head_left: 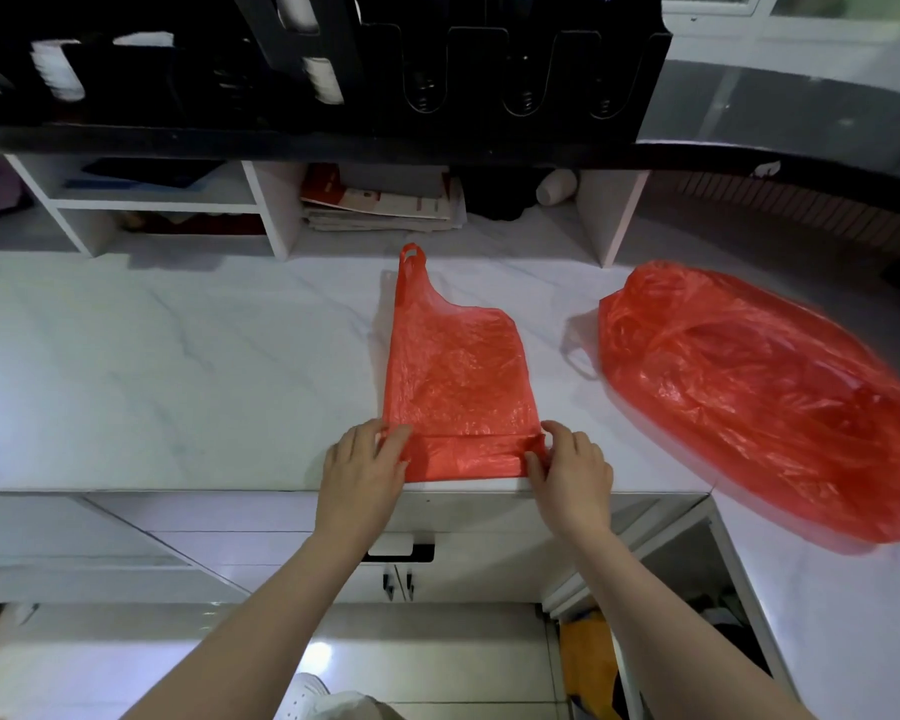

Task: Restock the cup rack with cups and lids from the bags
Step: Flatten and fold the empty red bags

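An empty red plastic bag (458,376) is lying flat on the white marble-patterned counter (178,366), its near end sitting at the counter's near edge and its one visible handle loop pointing toward the far side. The near strip of the bag is lying folded over onto the rest, forming a narrow band across its width. The left hand (365,470) is pinching the left end of that band, thumb on top and fingers curled beneath the plastic, and the right hand (567,475) is gripping the right end in the same manner, fingers closed on the film. To the right, well apart from the flat bag, a second red bag (759,392) is lying bulging on its side, its contents showing only as vague ringed shapes through the plastic; what they are cannot be told. At the far side, above the counter, the black cup rack (437,70) is standing on a dark ledge, with white cup stacks (58,70) sitting in its left slots and several slots on the right showing only springs at the bottom. Beneath that ledge, white cubby shelves (261,210) are holding a stack of papers (385,210) and a white bottle (557,187) lying on its side. Below the near edge of the counter, a white drawer front with a dark handle (401,553) is showing between the person's forearms.
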`<state>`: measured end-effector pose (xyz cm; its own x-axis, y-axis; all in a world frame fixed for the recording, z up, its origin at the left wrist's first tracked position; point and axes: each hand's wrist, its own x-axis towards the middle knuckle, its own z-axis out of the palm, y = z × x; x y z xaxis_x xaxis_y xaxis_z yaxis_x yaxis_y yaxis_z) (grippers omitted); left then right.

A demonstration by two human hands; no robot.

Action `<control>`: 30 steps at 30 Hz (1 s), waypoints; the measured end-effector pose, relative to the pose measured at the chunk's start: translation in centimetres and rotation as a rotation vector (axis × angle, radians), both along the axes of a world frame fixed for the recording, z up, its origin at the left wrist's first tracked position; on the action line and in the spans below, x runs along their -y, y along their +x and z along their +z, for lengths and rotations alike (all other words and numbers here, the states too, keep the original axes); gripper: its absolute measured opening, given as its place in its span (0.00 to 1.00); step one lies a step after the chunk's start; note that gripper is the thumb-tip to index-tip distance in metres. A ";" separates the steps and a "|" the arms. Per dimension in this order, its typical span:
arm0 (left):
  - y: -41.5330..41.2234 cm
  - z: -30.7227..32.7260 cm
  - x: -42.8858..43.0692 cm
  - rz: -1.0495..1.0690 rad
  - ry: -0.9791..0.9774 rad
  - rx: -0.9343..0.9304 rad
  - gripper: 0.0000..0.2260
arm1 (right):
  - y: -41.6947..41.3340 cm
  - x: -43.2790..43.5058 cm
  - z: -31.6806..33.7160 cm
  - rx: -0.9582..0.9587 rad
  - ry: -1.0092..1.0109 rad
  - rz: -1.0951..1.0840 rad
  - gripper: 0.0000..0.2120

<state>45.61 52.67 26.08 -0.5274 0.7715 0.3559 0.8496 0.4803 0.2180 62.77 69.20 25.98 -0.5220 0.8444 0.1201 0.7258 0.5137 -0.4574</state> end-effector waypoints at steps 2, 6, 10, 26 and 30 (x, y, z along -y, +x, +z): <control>0.0 0.1 -0.2 -0.167 -0.021 -0.157 0.27 | -0.1 0.0 0.0 0.017 0.023 -0.003 0.20; 0.1 0.2 -0.2 -0.242 -0.230 0.029 0.31 | -0.2 -0.1 0.2 0.123 0.092 0.048 0.16; 0.6 -0.2 0.5 -0.253 -0.228 0.056 0.22 | -0.1 0.1 0.3 0.245 0.100 0.089 0.21; -0.4 -1.6 1.6 -0.328 -0.220 -0.139 0.26 | 1.3 -0.7 -0.4 0.460 0.147 0.535 0.36; -0.4 -1.5 1.6 -0.330 -0.050 -0.028 0.21 | 2.4 -0.8 -0.4 0.281 0.122 0.545 0.32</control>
